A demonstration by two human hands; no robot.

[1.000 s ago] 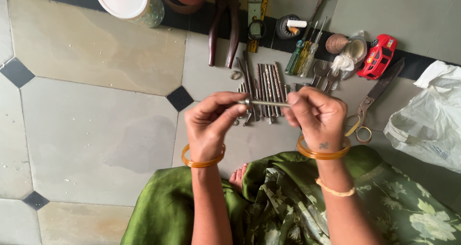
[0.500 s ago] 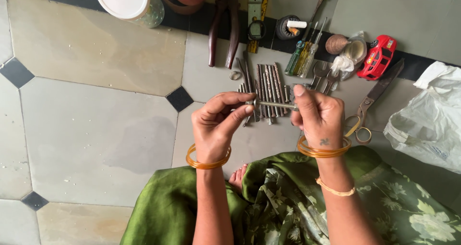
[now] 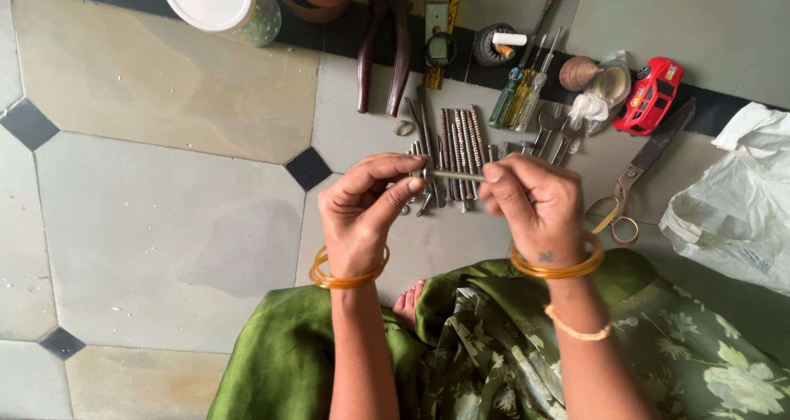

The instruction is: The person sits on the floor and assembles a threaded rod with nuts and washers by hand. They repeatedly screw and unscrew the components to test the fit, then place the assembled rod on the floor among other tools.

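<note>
1. We see a dull grey metal bolt (image 3: 455, 174) at the frame centre, pinched between the left hand (image 3: 362, 214) and the right hand (image 3: 535, 206).
2. The floor tiles (image 3: 164, 231) look like matt stone.
3. The toy car (image 3: 648, 96), upper right, is glossy red plastic.
4. The garment (image 3: 494, 346) below is green cloth with a soft sheen.
5. The bag (image 3: 741, 206), right edge, is thin white plastic.

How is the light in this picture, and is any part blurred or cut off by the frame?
Head view: soft, even light, with only faint shadows on the floor tiles; both the left hand and right hand on the long bolt look sharp; the white-lidded jar is cut off at the top edge.
</note>
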